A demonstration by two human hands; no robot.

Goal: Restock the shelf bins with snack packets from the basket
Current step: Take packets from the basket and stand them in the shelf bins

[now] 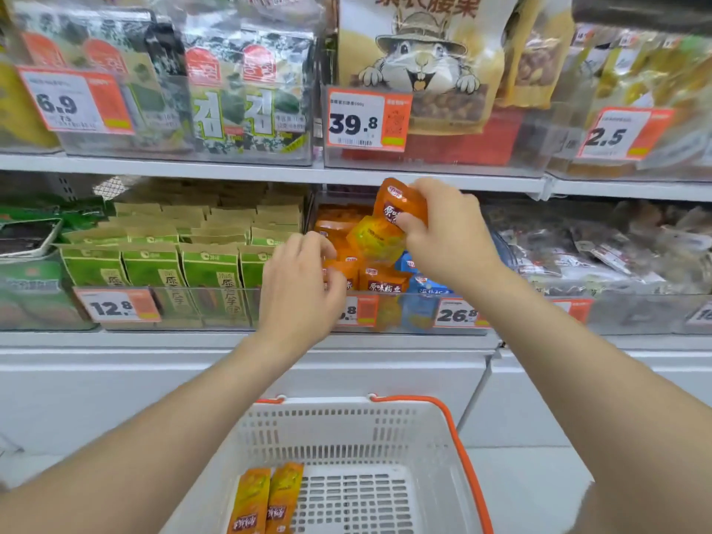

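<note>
My right hand (449, 233) grips orange snack packets (397, 210) above the clear shelf bin (389, 314) on the middle shelf. That bin holds more orange packets (383, 281) and blue ones (429, 285). My left hand (302, 281) reaches into the bin's left front, its fingers curled on an orange packet (339, 269) there. Below, a white basket (346, 429) with orange handles holds two orange packets (266, 499) lying side by side near its left wall.
Green and tan packets (185, 256) fill the bin to the left. Dark packets (601, 248) fill the bin to the right. The upper shelf (269, 169) carries seaweed packs (246, 94) and a large nut bag (420, 67). Price tags line the bin fronts.
</note>
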